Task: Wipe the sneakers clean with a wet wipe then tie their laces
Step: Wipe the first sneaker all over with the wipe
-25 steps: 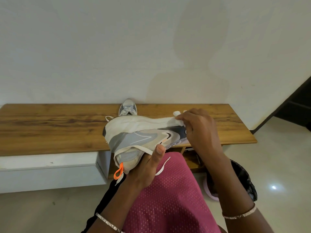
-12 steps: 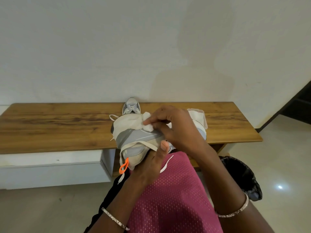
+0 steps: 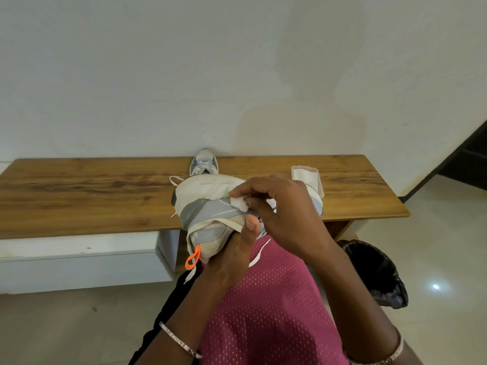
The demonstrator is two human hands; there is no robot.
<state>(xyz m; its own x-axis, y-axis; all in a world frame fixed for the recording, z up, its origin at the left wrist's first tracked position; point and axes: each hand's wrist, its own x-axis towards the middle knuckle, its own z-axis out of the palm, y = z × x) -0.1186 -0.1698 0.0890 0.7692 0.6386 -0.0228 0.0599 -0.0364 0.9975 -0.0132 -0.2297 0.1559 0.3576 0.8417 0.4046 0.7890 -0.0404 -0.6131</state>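
A grey and white sneaker (image 3: pixel 208 209) is held on its side above the near edge of the wooden bench (image 3: pixel 87 196), sole turned away toward the wall. It is gripped from below by the left hand (image 3: pixel 232 254), the thumb curled up over the heel collar beside an orange pull loop (image 3: pixel 192 258). A folded wet wipe (image 3: pixel 239 202) is pinched between thumb and fingertips of the right hand (image 3: pixel 284 214) and pressed against the grey side panel. Loose white laces (image 3: pixel 259 255) hang down over the pink-clad lap.

A 2nd sneaker (image 3: pixel 204 163) stands on the bench at its far edge, against the wall, toe pointing away. A white wipe packet (image 3: pixel 305 175) lies on the bench to the right, partly hidden behind the right hand. Bare bench top extends widely to the left and, more narrowly, to the right end.

A black-lined bin (image 3: pixel 376 272) sits on the floor below the bench's right corner, close to the right forearm.
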